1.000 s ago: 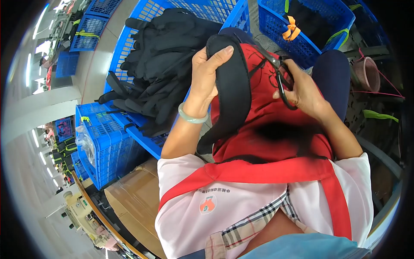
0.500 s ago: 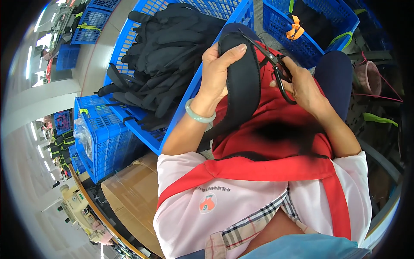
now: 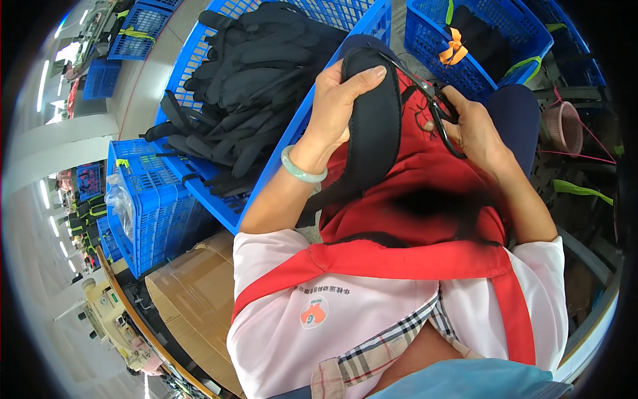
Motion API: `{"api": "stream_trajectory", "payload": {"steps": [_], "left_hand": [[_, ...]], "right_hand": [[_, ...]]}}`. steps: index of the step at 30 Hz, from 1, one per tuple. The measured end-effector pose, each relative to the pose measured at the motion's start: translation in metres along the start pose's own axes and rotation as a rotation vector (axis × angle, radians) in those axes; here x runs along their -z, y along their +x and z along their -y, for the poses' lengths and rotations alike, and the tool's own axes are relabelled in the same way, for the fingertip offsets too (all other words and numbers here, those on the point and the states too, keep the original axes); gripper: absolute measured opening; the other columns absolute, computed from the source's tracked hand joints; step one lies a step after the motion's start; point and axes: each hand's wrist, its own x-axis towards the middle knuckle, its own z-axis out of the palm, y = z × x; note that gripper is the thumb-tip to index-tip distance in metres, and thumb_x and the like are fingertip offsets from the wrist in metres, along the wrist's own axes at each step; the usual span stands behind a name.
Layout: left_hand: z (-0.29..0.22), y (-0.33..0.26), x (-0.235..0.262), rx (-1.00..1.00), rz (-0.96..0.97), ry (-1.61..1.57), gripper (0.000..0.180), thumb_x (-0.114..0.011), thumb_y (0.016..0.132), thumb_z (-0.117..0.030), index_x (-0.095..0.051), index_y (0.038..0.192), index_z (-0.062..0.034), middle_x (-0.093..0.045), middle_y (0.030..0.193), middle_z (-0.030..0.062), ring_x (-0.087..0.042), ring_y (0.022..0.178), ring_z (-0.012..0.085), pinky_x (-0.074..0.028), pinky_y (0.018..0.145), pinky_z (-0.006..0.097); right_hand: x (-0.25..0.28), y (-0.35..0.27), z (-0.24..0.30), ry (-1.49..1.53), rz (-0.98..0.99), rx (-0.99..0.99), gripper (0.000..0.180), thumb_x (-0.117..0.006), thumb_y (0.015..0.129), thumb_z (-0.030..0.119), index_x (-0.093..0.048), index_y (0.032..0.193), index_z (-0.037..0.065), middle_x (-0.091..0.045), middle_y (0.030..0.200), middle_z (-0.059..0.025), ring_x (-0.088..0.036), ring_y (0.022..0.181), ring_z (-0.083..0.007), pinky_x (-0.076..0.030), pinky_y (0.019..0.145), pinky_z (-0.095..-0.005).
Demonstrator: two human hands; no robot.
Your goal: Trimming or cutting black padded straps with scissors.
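Note:
My left hand [image 3: 339, 103] grips a long, curved strip of black padded fabric [image 3: 375, 126], with the thumb lying across its upper part. Stitching runs along the strip's edge, and its lower end trails toward my lap. In my right hand [image 3: 475, 130] is a pair of black-handled scissors [image 3: 433, 100], fingers through the loops. Their blades point up and left, with the tips at the strip's upper right edge. Loose dark threads [image 3: 422, 116] lie on the red apron [image 3: 432, 173] beneath the scissors.
A blue plastic crate [image 3: 276, 149] heaped with similar black strips [image 3: 266, 66] stands to my left. Another blue crate [image 3: 492, 73], with an orange ribbon [image 3: 454, 48], is at far right. A cardboard box [image 3: 193, 292] lies lower left; a pink basket [image 3: 563, 126] hangs at right.
The scissors and my right hand have shifted slightly right and down. My left hand keeps its hold on the strip, with only a slight shift. The whole view has turned a little.

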Motion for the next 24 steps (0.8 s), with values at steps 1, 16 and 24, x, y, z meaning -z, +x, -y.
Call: {"api": "stream_trajectory", "payload": {"steps": [1,16,24], "left_hand": [[0.000,0.000,0.001,-0.006,0.006,0.029,0.011,-0.069,0.085,-0.006,-0.065,0.093,0.0003,-0.067,0.083,0.0042,-0.063,0.070,0.0096,-0.052,0.063,0.022],[-0.002,0.004,0.003,-0.034,0.086,0.170,0.014,-0.072,0.083,-0.006,-0.067,0.094,-0.0003,-0.068,0.084,0.0030,-0.063,0.073,0.0091,-0.051,0.067,0.022],[0.003,0.000,-0.003,0.010,0.113,0.228,0.017,-0.071,0.083,-0.005,-0.067,0.098,0.0001,-0.068,0.087,0.0024,-0.063,0.076,0.0089,-0.052,0.070,0.022]], "right_hand": [[0.002,0.000,0.002,-0.069,-0.022,0.063,0.043,-0.074,0.082,0.030,-0.052,0.099,-0.002,-0.049,0.065,-0.0150,-0.048,0.060,-0.0245,-0.042,0.060,-0.0367],[0.010,-0.003,-0.015,-0.048,-0.016,0.094,0.052,-0.075,0.080,0.040,-0.052,0.099,-0.002,-0.041,0.064,-0.0102,-0.041,0.058,-0.0205,-0.036,0.055,-0.0357],[0.016,-0.003,-0.010,-0.180,-0.035,0.163,0.057,-0.075,0.078,0.043,-0.050,0.104,-0.001,-0.047,0.066,-0.0129,-0.044,0.059,-0.0261,-0.039,0.058,-0.0376]]}}
